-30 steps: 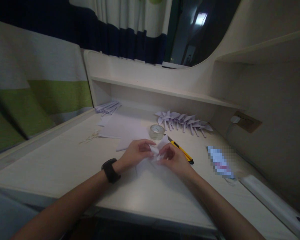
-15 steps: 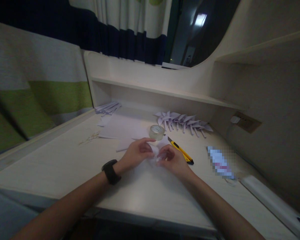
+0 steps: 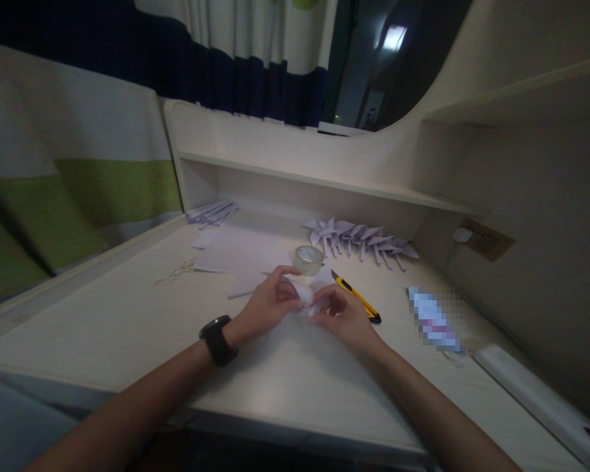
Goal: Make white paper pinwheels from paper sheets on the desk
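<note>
A piece of folded white paper (image 3: 304, 292) is held low over the desk, pinched between both hands. My left hand (image 3: 274, 298), with a black watch on its wrist, grips the left side between thumb and fingers. On the other side, the bent fingertips of my right hand (image 3: 341, 313) close on the paper's edge. A pointed flap, like a pinwheel blade, rises between the hands; the fingers hide much of the rest. Just behind stands a roll of clear tape (image 3: 308, 260). A yellow box cutter (image 3: 356, 296) lies beside my right hand, its blade end pointing away.
Several white paper pinwheels (image 3: 358, 240) lie in a row at the back. Paper sheets (image 3: 240, 248), paper sticks (image 3: 212, 213) and a small tangle of thin strips (image 3: 177, 270) are at left. A blurred-out packet (image 3: 432, 321) and a long white device (image 3: 526, 393) lie right.
Both hands keep their hold on the paper and have hardly moved. My left fingers have lifted slightly, and the paper between the hands has turned a little.
</note>
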Motion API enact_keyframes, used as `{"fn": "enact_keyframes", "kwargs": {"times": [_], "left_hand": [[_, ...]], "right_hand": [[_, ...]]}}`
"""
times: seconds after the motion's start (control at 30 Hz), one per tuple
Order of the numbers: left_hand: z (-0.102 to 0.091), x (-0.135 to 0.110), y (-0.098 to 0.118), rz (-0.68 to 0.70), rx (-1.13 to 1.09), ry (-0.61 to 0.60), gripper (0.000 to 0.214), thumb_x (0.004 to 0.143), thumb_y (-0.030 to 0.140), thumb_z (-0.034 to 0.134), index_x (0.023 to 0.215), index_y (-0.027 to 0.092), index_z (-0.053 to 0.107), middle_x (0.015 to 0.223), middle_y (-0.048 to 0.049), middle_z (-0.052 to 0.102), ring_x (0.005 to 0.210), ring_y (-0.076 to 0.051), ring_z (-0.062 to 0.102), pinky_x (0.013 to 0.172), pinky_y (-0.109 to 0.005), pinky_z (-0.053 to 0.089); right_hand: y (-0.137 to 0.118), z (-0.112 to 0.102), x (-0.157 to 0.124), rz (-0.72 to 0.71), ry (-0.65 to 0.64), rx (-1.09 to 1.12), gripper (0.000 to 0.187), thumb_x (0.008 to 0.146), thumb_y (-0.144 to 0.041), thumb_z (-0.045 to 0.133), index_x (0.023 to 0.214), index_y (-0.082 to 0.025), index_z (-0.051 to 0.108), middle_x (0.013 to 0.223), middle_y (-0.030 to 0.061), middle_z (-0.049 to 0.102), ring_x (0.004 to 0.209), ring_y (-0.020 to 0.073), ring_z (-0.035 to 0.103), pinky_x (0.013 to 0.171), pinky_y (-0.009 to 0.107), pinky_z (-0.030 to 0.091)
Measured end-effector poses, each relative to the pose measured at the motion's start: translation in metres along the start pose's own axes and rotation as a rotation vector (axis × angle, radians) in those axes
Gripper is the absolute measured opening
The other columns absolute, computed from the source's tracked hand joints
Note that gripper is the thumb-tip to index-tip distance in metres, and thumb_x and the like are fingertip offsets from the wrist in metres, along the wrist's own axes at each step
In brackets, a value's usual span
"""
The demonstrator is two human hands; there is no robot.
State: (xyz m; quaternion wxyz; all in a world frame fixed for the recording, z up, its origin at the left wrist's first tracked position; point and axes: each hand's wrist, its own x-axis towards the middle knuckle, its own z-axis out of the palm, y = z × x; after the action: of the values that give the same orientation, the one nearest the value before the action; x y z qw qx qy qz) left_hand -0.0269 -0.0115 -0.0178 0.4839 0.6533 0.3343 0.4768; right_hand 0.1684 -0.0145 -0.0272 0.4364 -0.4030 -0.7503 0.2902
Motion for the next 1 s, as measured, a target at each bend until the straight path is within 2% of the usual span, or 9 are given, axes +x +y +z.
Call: {"fn": "enact_keyframes", "kwargs": {"times": [0.2,0.4,0.77,0.9,1.0], "left_hand": [[0.0012,-0.0024,-0.0049,0.022,-0.005,-0.045,0.039,0.074,0.016,0.066,0.104,0.021,0.04,0.071,0.003,0.062,0.069,-0.015,0.064,0.062,-0.026,0.046],[0.0006,-0.0025,-0.0063,0.0,-0.026,-0.052,0.038,0.074,0.017,0.066,0.102,0.021,0.041,0.073,0.0023,0.062,0.069,-0.015,0.064,0.061,-0.025,0.045],[-0.0004,-0.0027,-0.0007,-0.012,-0.078,-0.165,0.038,0.076,0.015,0.064,0.105,0.019,0.041,0.07,0.0025,0.061,0.063,-0.013,0.06,0.056,-0.023,0.042],[-0.0005,-0.0025,-0.0019,0.015,-0.093,-0.176,0.036,0.078,0.019,0.064,0.106,0.018,0.042,0.08,-0.001,0.062,0.074,-0.014,0.062,0.065,-0.026,0.046],[0.001,-0.003,-0.0037,0.036,-0.093,-0.164,0.042,0.075,0.018,0.067,0.108,0.019,0.041,0.088,-0.0027,0.061,0.083,-0.016,0.062,0.072,-0.03,0.048]], "right_hand": [[-0.0039,0.0009,-0.0002,0.027,-0.004,-0.03,0.029,0.061,-0.032,0.08,0.084,-0.02,0.066,0.063,-0.0022,0.059,0.053,0.0117,0.05,0.049,0.023,0.037],[-0.0049,0.001,-0.0006,0.025,-0.006,-0.017,0.028,0.062,-0.031,0.08,0.083,-0.021,0.067,0.062,-0.0024,0.059,0.052,0.0117,0.05,0.049,0.023,0.038],[-0.0013,0.0021,0.0004,0.026,0.014,0.053,0.026,0.064,-0.031,0.078,0.083,-0.02,0.066,0.071,0.0001,0.062,0.06,0.0131,0.054,0.053,0.024,0.041],[-0.0013,0.0029,0.0021,0.022,0.055,0.102,0.029,0.062,-0.032,0.08,0.083,-0.02,0.065,0.068,-0.0006,0.059,0.059,0.0127,0.052,0.052,0.023,0.04],[-0.0005,0.0035,0.0036,0.025,0.098,0.146,0.029,0.061,-0.032,0.08,0.083,-0.02,0.064,0.07,-0.0003,0.059,0.06,0.0129,0.053,0.052,0.023,0.041]]}}
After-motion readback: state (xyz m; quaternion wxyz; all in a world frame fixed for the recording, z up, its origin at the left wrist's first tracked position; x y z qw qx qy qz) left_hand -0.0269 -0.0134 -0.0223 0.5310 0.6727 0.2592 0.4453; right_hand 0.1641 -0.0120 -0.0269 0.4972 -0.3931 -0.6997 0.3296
